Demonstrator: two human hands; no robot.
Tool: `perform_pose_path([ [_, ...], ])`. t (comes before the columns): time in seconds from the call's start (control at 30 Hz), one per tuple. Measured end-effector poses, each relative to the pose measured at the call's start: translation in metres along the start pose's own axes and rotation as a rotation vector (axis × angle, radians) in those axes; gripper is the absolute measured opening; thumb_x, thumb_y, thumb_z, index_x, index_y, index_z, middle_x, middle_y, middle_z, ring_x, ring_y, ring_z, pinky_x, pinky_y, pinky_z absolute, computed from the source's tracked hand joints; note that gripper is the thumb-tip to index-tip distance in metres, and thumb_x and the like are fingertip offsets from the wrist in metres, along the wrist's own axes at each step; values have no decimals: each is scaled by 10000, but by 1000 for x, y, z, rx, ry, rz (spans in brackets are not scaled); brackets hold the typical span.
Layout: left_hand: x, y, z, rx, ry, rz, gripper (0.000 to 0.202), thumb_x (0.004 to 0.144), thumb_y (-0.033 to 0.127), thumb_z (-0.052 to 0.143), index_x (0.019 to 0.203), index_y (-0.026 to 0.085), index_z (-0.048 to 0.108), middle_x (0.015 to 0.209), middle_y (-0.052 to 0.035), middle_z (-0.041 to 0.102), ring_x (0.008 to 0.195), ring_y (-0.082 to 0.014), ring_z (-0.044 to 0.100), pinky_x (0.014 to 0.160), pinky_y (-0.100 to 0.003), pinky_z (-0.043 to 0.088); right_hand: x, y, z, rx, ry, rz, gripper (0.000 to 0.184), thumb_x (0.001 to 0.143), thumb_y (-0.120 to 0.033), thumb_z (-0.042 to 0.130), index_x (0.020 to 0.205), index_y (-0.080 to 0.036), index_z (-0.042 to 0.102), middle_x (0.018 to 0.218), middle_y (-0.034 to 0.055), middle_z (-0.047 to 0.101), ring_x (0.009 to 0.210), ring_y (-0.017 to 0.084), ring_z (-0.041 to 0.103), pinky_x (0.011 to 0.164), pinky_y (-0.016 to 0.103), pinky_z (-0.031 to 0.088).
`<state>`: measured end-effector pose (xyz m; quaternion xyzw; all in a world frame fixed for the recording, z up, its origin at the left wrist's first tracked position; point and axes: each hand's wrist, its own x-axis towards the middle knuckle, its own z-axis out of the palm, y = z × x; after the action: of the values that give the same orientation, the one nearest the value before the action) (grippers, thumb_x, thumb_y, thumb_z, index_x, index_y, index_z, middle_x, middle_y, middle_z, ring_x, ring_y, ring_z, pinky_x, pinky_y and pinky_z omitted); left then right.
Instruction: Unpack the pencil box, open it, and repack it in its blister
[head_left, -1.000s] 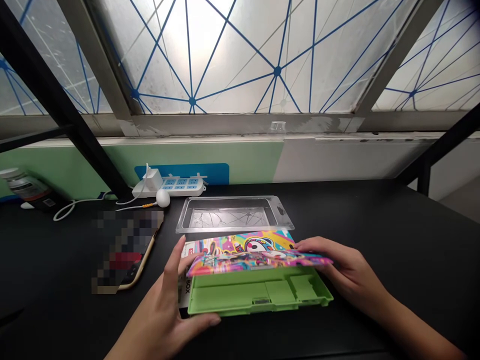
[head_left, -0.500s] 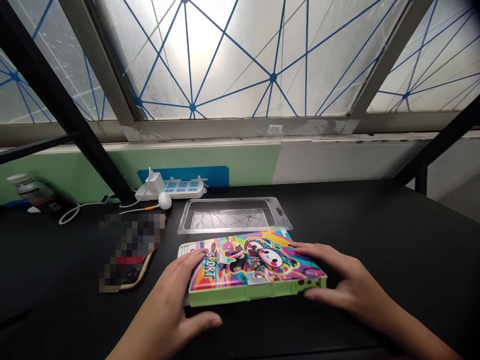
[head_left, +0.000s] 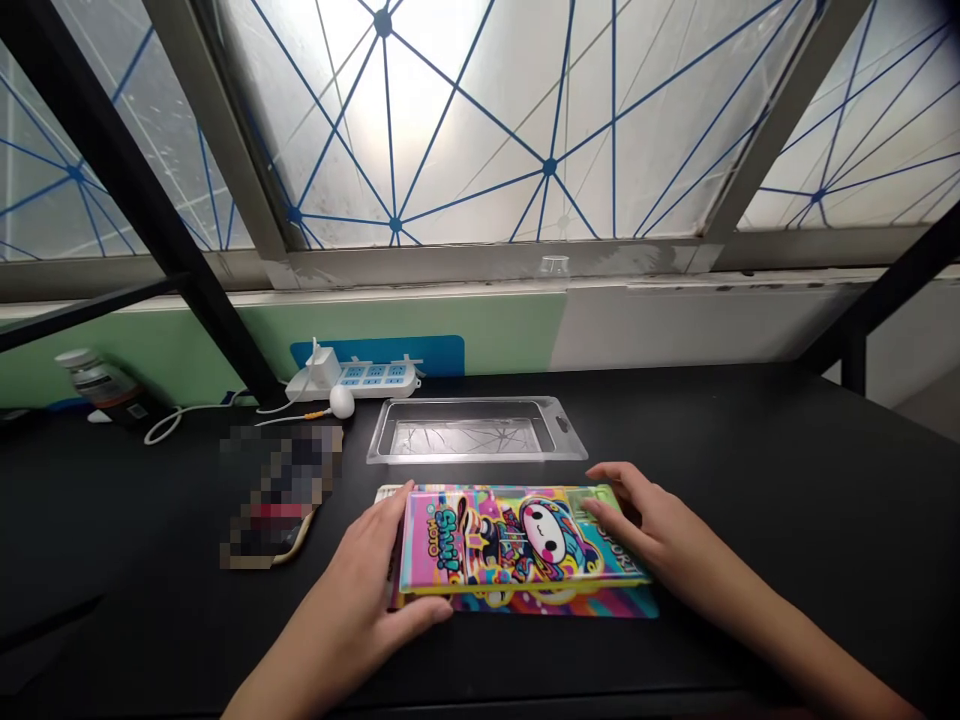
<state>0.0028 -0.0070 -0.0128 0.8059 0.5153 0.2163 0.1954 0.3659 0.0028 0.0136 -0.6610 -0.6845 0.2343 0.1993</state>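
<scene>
a plastic pencil box (head_left: 517,540) lies flat on the black desk (head_left: 757,430), printed cover up, near the middle of the desk's near side. its long axis runs left to right, roughly parallel to the far wall, and its lettering reads sideways across the short axis. it rests on a printed card (head_left: 570,603), which shows along the near edge and out to the right, with a white strip at the far left corner.

the left hand (head_left: 345,575) holds the left end, thumb on the far edge and fingers spread along the near edge, pressing in from opposite sides. the right hand (head_left: 652,525) lies over the right end with fingers slightly spread, fingertips (head_left: 601,478) on the cover; its thumb cannot be made out.

a clear plastic blister tray (head_left: 476,430) lies just beyond the box, not touching it. a pixelated phone (head_left: 281,495) lies just left of the left hand. farther off, against the wall, are a white power strip (head_left: 367,378) with a plugged-in charger, a round white object (head_left: 341,401) on a cable, and a tilted bottle (head_left: 105,385).
</scene>
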Motion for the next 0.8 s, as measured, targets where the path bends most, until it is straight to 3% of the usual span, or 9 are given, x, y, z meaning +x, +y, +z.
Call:
perform_pose_path([
  [0.07,0,-2,1,15,-6,26,940,813,441,791,1587,249,293,1615,-165,413,1482,-387,393,1189,-571,372,0,1,1,-104,42,-37,450,981,-628,440,1198,-275,613,938,55,727,879,288,675,744,384,521],
  [0.17,1,-3,2,1,24,37,973,833,414,773,1616,265,214,1594,-177,437,1462,-387,425,1165,-589,396,-1,-6,1,-245,113,-221,341,1017,-508,443,1073,-265,676,1054,82,710,911,271,654,802,408,496],
  [0.27,1,-3,3,-14,21,45,998,864,371,750,1632,305,117,1581,-177,447,1448,-374,448,1144,-600,415,-2,-27,5,-365,162,-442,240,1009,-389,511,1085,-238,681,1087,105,692,930,276,643,795,422,487],
  [0.37,1,-2,3,-24,9,53,993,868,331,752,1630,332,115,1576,-171,451,1434,-371,467,1137,-607,416,0,-55,18,-433,119,-567,259,974,-358,605,1168,-193,648,1072,117,684,943,298,634,796,452,511],
  [0.57,0,-1,-2,-75,6,17,1094,828,258,779,1646,362,60,1627,-121,409,1456,-352,445,1152,-573,410,17,-81,50,-350,147,-568,124,1015,-238,498,966,-180,596,953,102,631,889,265,602,758,419,542],
  [0.8,0,5,-6,-92,-13,-22,1091,851,267,749,1654,327,12,1619,-122,428,1458,-332,449,1161,-559,404,26,-86,56,-328,271,-572,226,1047,-182,376,874,-200,519,894,93,583,827,243,554,745,410,515],
])
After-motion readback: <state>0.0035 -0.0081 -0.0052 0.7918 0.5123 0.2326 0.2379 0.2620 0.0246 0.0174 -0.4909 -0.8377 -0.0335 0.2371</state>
